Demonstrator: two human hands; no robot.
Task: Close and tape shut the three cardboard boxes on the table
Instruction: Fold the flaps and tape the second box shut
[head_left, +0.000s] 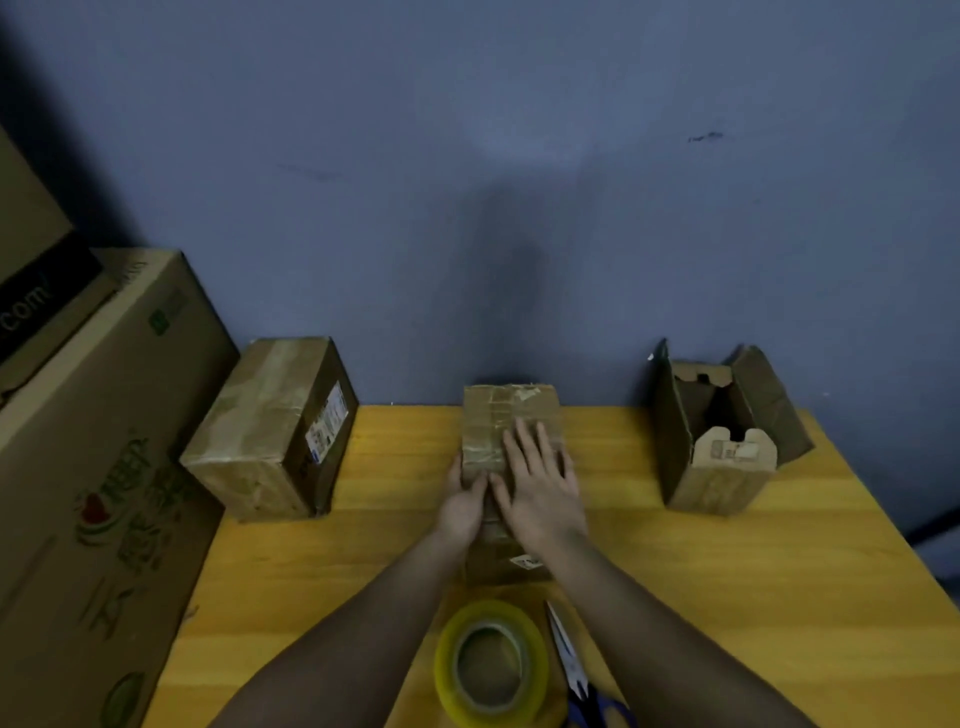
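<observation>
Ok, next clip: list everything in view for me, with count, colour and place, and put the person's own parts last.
middle box: 1, brown, closed with tape on top, table centre under both hands
left box: 1, brown, closed and taped, white label on its side, left of the table
right box: 1, brown, flaps open, right of the table
tape roll: 1, yellowish clear, lying flat at the near edge
scissors: 1, metal blades and blue handles, right of the tape roll
table: 1, yellow wood
large cartons: 2, brown, printed, stacked at far left
wall: blue-grey, behind the table
left hand: gripping the middle box's near left edge
right hand: flat on the middle box's top
</observation>
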